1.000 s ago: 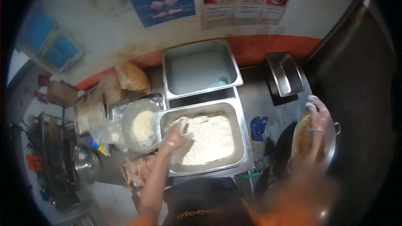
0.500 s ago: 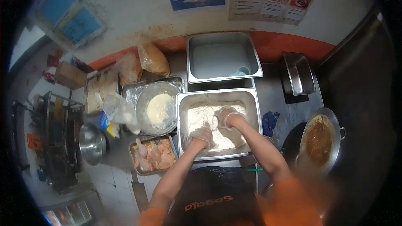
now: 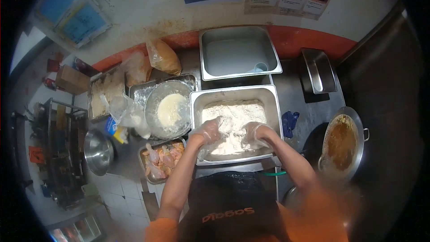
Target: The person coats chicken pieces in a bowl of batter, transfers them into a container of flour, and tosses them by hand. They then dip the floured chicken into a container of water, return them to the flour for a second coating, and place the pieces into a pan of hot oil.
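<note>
Both my hands wear thin clear plastic gloves and are down in a deep steel pan [image 3: 236, 90] of white flour [image 3: 233, 110]. My left hand [image 3: 208, 132] is at the pan's left side, thumb lifted apart and fingers curved into the flour. On the right side, my right hand [image 3: 257, 134] is cupped open with its fingertips partly buried. Between the hands the flour is heaped and lumpy; whether anything lies inside it is hidden. Left of the pan, raw chicken pieces [image 3: 162, 160] fill a small steel tray.
A bowl with pale batter or flour [image 3: 171, 110] stands left. Behind is a pan of cloudy liquid [image 3: 239, 56] with a cup [image 3: 260, 67]. A wok of brown oil [image 3: 342, 141] sits right, near a narrow steel pan [image 3: 319, 71] and dark blue cloth-like item [image 3: 290, 123].
My left hand has moved up and back along the pan's left side. My right hand has come down from the far flour toward the near right. The flour between them is more heaped.
</note>
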